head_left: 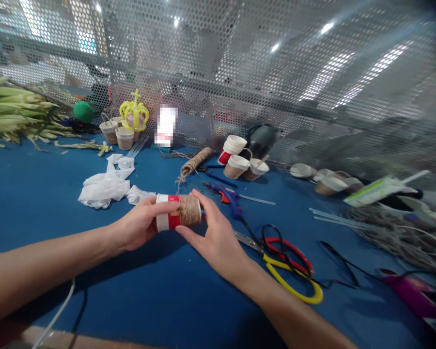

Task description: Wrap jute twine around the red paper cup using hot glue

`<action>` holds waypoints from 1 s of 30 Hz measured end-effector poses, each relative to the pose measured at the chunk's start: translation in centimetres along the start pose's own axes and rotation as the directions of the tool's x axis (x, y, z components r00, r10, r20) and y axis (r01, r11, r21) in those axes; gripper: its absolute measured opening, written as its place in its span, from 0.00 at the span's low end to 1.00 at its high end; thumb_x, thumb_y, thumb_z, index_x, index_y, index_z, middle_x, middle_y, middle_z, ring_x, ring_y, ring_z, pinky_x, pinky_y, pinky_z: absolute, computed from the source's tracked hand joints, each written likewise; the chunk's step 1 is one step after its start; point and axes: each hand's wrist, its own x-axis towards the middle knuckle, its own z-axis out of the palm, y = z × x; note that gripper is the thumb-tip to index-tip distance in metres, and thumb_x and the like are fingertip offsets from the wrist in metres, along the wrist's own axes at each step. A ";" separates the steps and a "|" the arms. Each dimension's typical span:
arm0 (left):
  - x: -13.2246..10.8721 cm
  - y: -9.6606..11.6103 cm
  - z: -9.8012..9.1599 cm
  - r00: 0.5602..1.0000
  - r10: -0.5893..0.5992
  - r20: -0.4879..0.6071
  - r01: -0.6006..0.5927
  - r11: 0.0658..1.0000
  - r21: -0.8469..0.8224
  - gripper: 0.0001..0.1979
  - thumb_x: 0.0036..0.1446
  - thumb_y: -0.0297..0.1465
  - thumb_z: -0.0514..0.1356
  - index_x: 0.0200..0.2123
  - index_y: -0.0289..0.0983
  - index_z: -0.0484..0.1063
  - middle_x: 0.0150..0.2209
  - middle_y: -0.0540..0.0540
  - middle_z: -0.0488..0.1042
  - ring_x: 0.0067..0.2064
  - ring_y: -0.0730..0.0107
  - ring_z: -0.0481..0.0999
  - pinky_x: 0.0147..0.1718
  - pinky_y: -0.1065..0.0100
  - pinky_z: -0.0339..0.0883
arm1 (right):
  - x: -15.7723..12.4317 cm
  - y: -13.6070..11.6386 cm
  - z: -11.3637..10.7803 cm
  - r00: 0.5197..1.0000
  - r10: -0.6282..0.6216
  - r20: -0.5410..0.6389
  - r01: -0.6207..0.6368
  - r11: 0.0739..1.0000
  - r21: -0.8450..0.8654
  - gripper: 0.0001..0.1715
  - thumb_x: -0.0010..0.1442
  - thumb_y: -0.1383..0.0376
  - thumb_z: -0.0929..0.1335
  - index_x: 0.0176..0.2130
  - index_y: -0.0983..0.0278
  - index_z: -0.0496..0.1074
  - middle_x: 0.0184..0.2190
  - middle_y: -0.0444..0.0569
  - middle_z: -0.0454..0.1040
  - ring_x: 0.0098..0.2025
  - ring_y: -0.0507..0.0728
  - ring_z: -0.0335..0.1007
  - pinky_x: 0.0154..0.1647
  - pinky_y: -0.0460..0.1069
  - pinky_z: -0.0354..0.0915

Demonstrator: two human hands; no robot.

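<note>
Left hand (140, 225): I see its fingers closed round the white end of the paper cup (173, 222), thumb flat on the red band.
Right hand (218, 237): thumb and forefinger straddle the covered end, pinching it from opposite sides.
Paper cup: on its side between both hands, above the blue desk (148, 291); smooth, round, slightly tapered.
Twine wrap (191, 211): coarse, brown, fibrous, in close turns round the cup.
Winding: I judge the step to be settling or checking these turns; with the red band bare, the next move seems to call for a steady left grip and snug coils.
Scissors (276, 263): metal blades, looped red and yellow handles, beside my right wrist.
Glue gun (234, 201): hard blue plastic with a red trigger, just beyond the right hand.
White cloth (103, 188): soft, crumpled, thin-looking.
Twine hank (196, 162): a rough spindle with loose strands.
Tan-wrapped cups (236, 166): pale-rimmed, clustered farther back.
Mesh panel (203, 72): grey, punched with round holes.
</note>
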 end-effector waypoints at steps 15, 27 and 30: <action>-1.2 -0.2 -0.1 0.976 0.052 0.211 -0.143 0.885 0.444 0.11 0.42 0.29 0.63 0.33 0.34 0.72 0.29 0.47 0.75 0.29 0.72 0.71 0.31 0.73 0.63 | -0.3 0.0 -3.7 0.934 0.180 0.308 -0.283 0.900 0.332 0.21 0.54 0.57 0.63 0.45 0.64 0.62 0.41 0.52 0.70 0.42 0.57 0.68 0.41 0.54 0.66; -0.1 -1.3 -0.3 0.989 -0.147 0.015 0.140 0.964 0.228 0.09 0.43 0.32 0.62 0.25 0.31 0.71 0.20 0.50 0.70 0.21 0.79 0.65 0.22 0.77 0.54 | -2.4 1.4 -0.8 0.983 -0.177 0.055 0.173 0.983 0.060 0.25 0.49 0.60 0.68 0.46 0.62 0.60 0.44 0.53 0.64 0.48 0.58 0.60 0.48 0.55 0.60; -0.3 -1.4 -0.3 0.991 -0.129 0.024 0.118 0.957 0.266 0.09 0.42 0.32 0.63 0.25 0.31 0.71 0.20 0.51 0.70 0.22 0.79 0.66 0.23 0.76 0.56 | -2.2 1.2 -1.2 0.997 -0.060 0.058 0.050 0.986 0.158 0.19 0.53 0.58 0.65 0.43 0.63 0.63 0.42 0.53 0.67 0.45 0.57 0.63 0.46 0.54 0.61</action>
